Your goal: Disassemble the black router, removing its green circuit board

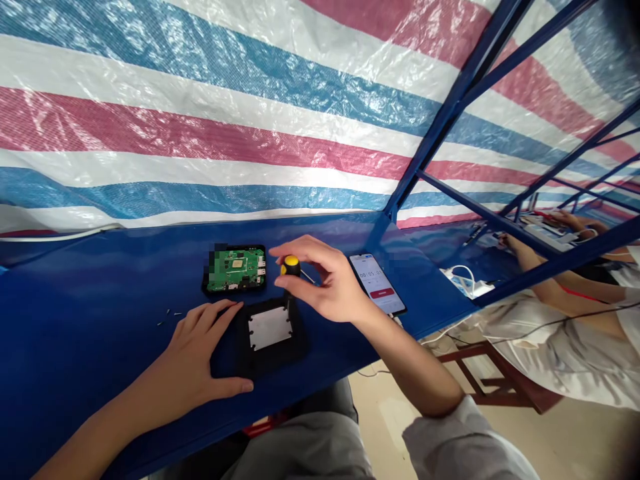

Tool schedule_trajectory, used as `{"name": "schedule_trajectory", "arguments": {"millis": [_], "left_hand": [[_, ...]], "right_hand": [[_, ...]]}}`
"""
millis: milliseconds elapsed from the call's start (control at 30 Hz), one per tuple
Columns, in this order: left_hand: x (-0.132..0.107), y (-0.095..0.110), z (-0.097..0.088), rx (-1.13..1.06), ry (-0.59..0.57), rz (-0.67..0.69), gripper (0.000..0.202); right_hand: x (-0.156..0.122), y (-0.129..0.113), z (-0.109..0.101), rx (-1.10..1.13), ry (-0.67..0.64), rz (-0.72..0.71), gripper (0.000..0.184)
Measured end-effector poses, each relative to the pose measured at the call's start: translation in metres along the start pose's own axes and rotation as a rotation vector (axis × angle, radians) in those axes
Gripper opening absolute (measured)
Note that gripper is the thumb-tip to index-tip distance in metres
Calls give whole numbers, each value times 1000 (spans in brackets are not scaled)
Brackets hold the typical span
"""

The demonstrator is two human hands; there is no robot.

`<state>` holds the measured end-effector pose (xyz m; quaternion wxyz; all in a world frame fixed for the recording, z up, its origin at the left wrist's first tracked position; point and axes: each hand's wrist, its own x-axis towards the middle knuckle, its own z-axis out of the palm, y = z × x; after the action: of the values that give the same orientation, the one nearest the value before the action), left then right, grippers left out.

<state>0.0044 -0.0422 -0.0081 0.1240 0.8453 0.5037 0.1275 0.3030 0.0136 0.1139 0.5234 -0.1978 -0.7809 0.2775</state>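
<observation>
My right hand (327,280) curls around a small screwdriver (291,265) with a black and yellow handle, held above the far right corner of a black case part (273,360). A bright plate (270,328) with dark notches along its edges sits in the middle of that part. At its left side rests my left hand (203,353), open, thumb and fingers spread along the edge; whether it presses on the part I cannot tell. Behind lies a green circuit board (235,270) in a black shell. Several tiny screws (169,313) lie left of my left hand.
A phone (379,283) showing a timer lies right of my right hand, a cable at its lower end. Farther right are a white power strip (467,283) and a blue metal frame (430,147). Another person's arm (545,273) reaches over the bench. Striped sheeting (225,120) hangs behind.
</observation>
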Motion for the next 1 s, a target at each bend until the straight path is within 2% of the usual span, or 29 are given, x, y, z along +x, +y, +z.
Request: {"name": "schedule_trajectory", "arguments": {"millis": [133, 233, 300, 433, 500, 567, 600, 700, 767, 867, 933, 1000], "left_hand": [[-1, 6, -5, -22, -38, -26, 114], [-2, 7, -7, -30, -31, -36, 115], [-2, 7, -7, -34, -27, -36, 114], [-2, 7, -7, -32, -29, -34, 114], [-1, 7, -8, -32, -31, -27, 113], [0, 6, -7, -30, -32, -18, 113], [0, 5, -7, -28, -32, -17, 113], [0, 5, -6, -24, -26, -15, 112], [0, 8, -5, -26, -7, -12, 112], [-1, 14, -5, -50, 41, -28, 110], [-1, 19, -6, -69, 51, -40, 109], [-1, 22, -7, -82, 42, -51, 108]], "right_hand": [[-3, -1, -1, 32, -44, 27, 26], [-3, -1, -2, -75, -24, -22, 11], [-2, -1, -2, -86, -21, -5, 19], [-4, 0, -1, 33, -85, 34, 33], [-3, -1, -1, 4, -80, -12, 26], [-2, -1, -1, -52, -50, -43, 12], [-2, 0, -1, -61, -34, -32, 13], [-3, 1, 1, 16, -27, 59, 34], [-4, 0, 2, 45, -38, 107, 32], [-4, -3, -1, -41, -42, 94, 19], [-4, -4, -4, -97, -27, 94, 24], [-4, -4, -7, -105, -21, 176, 35]]}}
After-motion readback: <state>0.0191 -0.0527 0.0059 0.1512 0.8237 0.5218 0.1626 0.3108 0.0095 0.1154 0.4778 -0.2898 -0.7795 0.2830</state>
